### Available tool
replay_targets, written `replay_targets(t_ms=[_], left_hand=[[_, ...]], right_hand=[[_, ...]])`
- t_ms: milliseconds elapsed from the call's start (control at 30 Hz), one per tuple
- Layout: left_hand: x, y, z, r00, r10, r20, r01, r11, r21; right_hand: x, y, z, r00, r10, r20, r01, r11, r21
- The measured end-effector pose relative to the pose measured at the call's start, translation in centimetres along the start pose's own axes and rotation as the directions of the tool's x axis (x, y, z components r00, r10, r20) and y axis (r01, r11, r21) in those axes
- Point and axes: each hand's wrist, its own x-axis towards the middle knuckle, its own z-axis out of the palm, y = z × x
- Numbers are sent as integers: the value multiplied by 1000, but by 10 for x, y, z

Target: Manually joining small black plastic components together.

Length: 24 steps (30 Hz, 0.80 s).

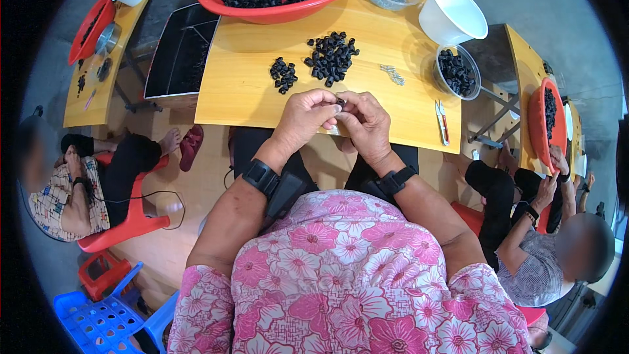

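the left hand (306, 117) and right hand (368, 126) pinched nearly closed on a small black piece (341, 102) near the six o'clock edge of the table (242, 99), apparently to steady it; the larger black pile (331, 60) sat at their twelve o'clock, likely for easy reach.

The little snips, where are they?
In the head view, the snips lie on the front right of the table, on the near side of the tub of black bits.

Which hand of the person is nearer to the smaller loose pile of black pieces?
Left. The left hand is close to the smaller pile, on its near side; the right hand is farther off, to the right.
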Motion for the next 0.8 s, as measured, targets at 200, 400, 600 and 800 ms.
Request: replay_targets(t_ms=[200, 400, 600, 800], left_hand=[[0, 3, 0, 999, -41, -27, 41, 999, 9], [0, 4, -1, 999, -35, -22, 36, 999, 14], [2, 4, 1, 997, -69, -25, 69, 997, 28], [-1, 1, 2, 991, 78, 108, -82, 996, 33]], right_hand=[[1, 0, 0, 999, -17, 47, 20, 998, -53], [1, -3, 0, 999, 20, 37, -19, 999, -28], [2, -4, 0, 998, -36, 59, 44, 989, -138], [2, -2, -2, 995, -47, 91, 58, 991, -123]])
